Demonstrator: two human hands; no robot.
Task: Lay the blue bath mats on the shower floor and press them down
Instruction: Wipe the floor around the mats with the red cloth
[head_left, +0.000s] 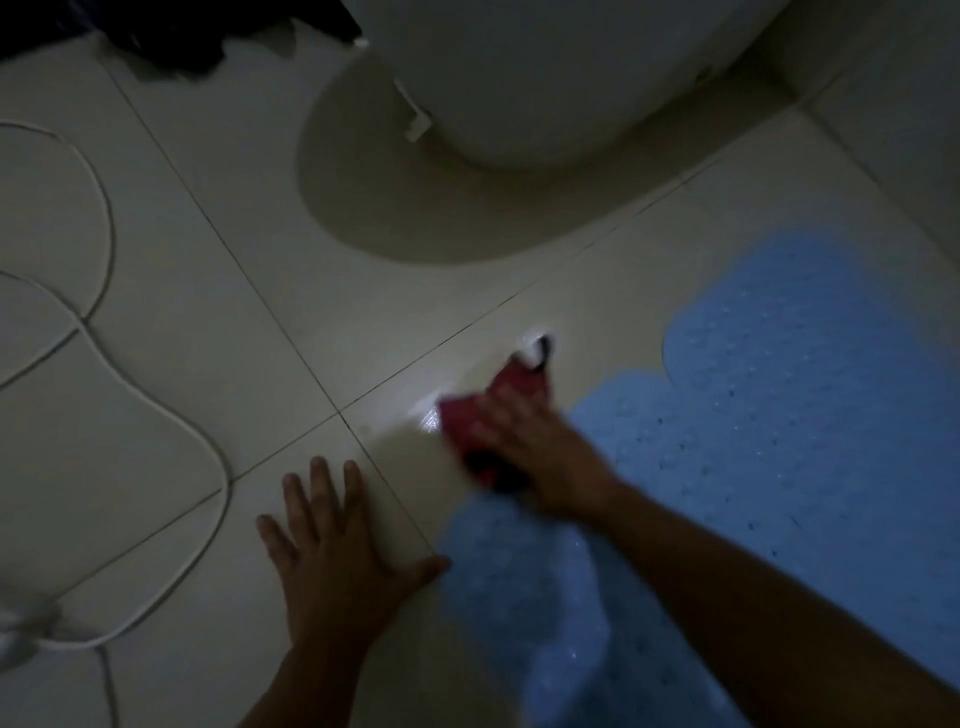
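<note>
The blue bath mats (779, 415) lie on the tiled floor (208, 260) under the right arm. Left hand (337, 551) presses flat, fingers spread; the blurred right hand (530, 447) seemingly holds a red cloth (483, 415).

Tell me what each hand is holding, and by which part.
The right hand grips a red cloth, bunched under its fingers; which part cannot be told through the blur. The left hand holds nothing, lying flat on the floor tile.
</note>
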